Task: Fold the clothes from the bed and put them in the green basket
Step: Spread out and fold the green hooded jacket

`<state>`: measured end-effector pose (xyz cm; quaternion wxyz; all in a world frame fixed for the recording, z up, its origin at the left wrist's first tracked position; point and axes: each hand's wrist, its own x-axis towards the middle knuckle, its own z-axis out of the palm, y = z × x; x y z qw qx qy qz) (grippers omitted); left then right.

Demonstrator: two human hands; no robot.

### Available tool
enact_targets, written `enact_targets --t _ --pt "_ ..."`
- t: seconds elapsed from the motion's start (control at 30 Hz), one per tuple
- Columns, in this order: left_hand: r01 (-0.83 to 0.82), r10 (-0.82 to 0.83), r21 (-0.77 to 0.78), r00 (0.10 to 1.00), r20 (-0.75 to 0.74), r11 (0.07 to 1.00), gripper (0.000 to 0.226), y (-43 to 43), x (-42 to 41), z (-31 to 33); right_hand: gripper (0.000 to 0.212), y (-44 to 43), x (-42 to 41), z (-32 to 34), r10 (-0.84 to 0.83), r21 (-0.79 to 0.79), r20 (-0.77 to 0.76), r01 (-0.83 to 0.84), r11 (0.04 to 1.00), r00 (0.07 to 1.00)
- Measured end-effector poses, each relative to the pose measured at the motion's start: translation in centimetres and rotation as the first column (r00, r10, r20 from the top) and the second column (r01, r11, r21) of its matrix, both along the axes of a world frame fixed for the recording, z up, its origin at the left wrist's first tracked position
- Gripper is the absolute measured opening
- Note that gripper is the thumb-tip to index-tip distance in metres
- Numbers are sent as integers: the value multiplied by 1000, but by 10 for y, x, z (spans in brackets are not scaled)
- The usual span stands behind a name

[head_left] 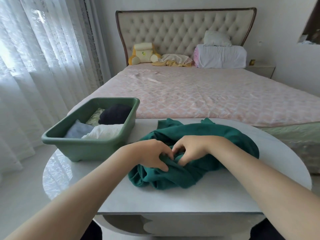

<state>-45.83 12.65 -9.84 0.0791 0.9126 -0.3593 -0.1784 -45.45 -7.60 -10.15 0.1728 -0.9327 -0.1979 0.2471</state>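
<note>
Two hands on teal garment (pixel 225 135), table (pixel 173 200)

My L hand (pixel 152 155) grips bunched cloth, fingers curled in. My R hand (pixel 190 149) pinches a fold just beside it. Garment lies crumpled on white table, centre-R. Green basket (pixel 97 142) sits at table's L side, near garment, not touching. It holds a navy piece (pixel 115 114), white fold (pixel 103 131), blue-grey piece (pixel 78 129), floral piece (pixel 94 116). Bed (pixel 190 94) beyond table w/ pink cover. Plush toy (pixel 143 53) + pillows (pixel 221 56) at headboard. Curtain (pixel 34 66) far L.
</note>
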Motion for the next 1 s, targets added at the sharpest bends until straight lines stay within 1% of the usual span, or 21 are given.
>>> enact_targets --t 0.07,0.13,0.23,0.3,0.37,0.4,0.47,0.5,0.53,0.57,0.6,0.63,0.67,0.7,0.73,0.8,0.87,0.9,0.93,0.97,1.0 --pt "-3 2 -24 999 -39 1000 28 5 5 2 51 -2 -2 -4 12 -110 12 -10 994 1000" --pt "-7 7 -18 999 -53 1000 35 12 10 10 47 -8 -3 -1 -17 -105 58 23 994 998" --pt "-82 83 -57 996 28 995 51 23 21 30 25 -24 2 11 -107 47 141 101 994 984" --pt "-124 144 -138 978 153 983 61 32 30 46 22 -34 7 20 -221 175 199 187 967 955" --pt "-44 119 -196 913 390 980 64 39 37 59 26 -43 14 29 -348 284 330 259 923 877" --pt "-5 117 -243 886 448 970 63 42 40 63 27 -46 17 32 -401 316 399 287 904 824" --pt "-81 217 -339 898 384 937 56 49 44 70 27 -51 20 39 -505 357 518 362 861 690" --pt "-147 258 -301 892 371 942 54 52 46 72 27 -54 21 41 -556 395 552 393 831 621" --pt "-197 262 -199 882 392 960 55 56 46 71 27 -58 24 41 -600 431 572 418 800 559" --pt "-221 217 -43 870 443 974 52 60 48 69 27 -62 26 41 -628 458 587 431 778 510" --pt "-245 156 131 867 474 961 45 62 48 66 26 -66 27 40 -649 471 591 448 760 480" --pt "-271 101 301 872 479 914 36 60 46 63 24 -68 29 38 -658 466 589 468 751 470" --pt "-287 70 406 879 471 868 25 56 45 60 21 -70 31 36 -652 438 589 490 754 477" --pt "-310 78 462 887 455 831 16 50 43 58 19 -69 31 35 -637 396 591 510 764 496" --pt "-334 108 475 890 442 814 16 42 44 57 19 -67 31 34 -626 363 582 523 771 520" --pt "-385 206 406 885 418 829 27 26 43 59 21 -62 34 31 -635 394 504 499 772 585" --pt "-351 225 235 872 435 906 36 12 47 59 26 -56 36 31 -638 502 372 432 749 674" --pt "-308 227 102 853 470 946 51 7 49 56 28 -54 36 33 -632 572 289 399 716 719" --pt "-249 237 -43 839 490 968 75 2 50 54 28 -51 36 36 -628 652 195 379 657 754" --pt "-192 253 -174 844 474 966 96 -4 51 52 27 -49 34 39 -624 724 105 371 581 774" --pt "-169 278 -281 867 413 945 105 -9 53 50 26 -47 34 44 -623 773 45 368 516 781"
